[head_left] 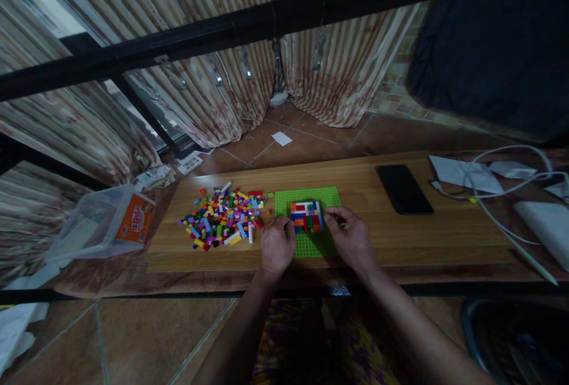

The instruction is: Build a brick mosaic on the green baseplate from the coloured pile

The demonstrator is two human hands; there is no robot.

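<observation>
A wooden board (444, 245) is covered toward its left end by a pile of colourful bricks (226, 216); to the right of that, a green baseplate (329, 195) is laid flat. Over its side edges two hands are held — the right hand (351, 236) with fingers bent, the left hand (278, 244) with fingers curled; whether anything is pinched cannot be told. Between them, on the baseplate, a multicoloured brick block (306, 216) is seated.

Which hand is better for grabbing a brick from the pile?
Probably the left hand: it's close beside the brick pile. The right hand is farther away, on the green board's other side.
</observation>
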